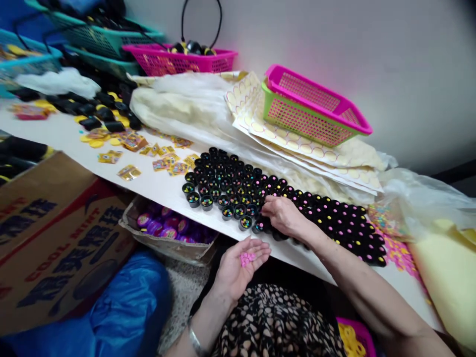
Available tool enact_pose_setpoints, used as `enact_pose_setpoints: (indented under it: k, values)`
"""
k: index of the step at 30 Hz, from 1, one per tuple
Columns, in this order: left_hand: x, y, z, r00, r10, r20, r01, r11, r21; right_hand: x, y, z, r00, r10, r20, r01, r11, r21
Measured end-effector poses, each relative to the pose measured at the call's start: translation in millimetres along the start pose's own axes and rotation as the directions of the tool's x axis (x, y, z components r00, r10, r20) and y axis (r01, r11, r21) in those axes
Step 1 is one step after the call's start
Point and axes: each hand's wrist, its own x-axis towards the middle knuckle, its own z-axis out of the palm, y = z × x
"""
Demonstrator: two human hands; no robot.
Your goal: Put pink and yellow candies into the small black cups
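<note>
Palm up in front of the table edge, my left hand [242, 263] is cupped and holds a small heap of pink pieces [247, 259]. Over the rows of small black cups [223, 200], my right hand [283, 214] is closed in a pinch; its fingertips hide whatever is between them. The cups nearest the left end contain tiny coloured bits. Many cups to the right show a single pink or yellow piece inside. More loose pink pieces [400, 254] lie on the table past the right end of the cups.
Behind the cups lie sticker sheets [297, 144] under a pink and green basket [312, 111]. Small gold packets [129, 172] and black and yellow parts [106, 114] are spread at left. Below the table edge stand a box of purple items [167, 228] and a large carton [70, 243].
</note>
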Motion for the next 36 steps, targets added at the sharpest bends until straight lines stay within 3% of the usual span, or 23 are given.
enact_pose_setpoints:
  k: [6, 16, 28, 32, 36]
  values:
    - [-3, -1, 1.2, 1.0, 0.025, -0.011, -0.025, 1.0, -0.004, -6, 1, 1, 0.998, 0.006, -0.063, 0.001, 0.993, 0.12]
    - [-1, -2, 1.4, 1.0, 0.028, 0.005, -0.028, 1.0, 0.01, -5, -2, 6, 0.996, 0.015, -0.083, -0.012, 0.999, 0.034]
    - [-1, -2, -0.2, 0.999, 0.032, -0.016, -0.032, 0.999, -0.02, -2, 6, -3, 0.999, 0.036, -0.036, -0.024, 0.958, 0.285]
    - [0, -1, -2.2, 1.0, 0.02, -0.013, -0.021, 0.999, -0.027, -5, 12, -8, 0.993, 0.058, -0.101, -0.016, 0.929, 0.369]
    - [1, -1, -2.7, 1.0, 0.016, 0.001, -0.016, 1.0, -0.018, -5, 13, -2, 0.962, 0.185, -0.202, -0.089, 0.908, 0.41]
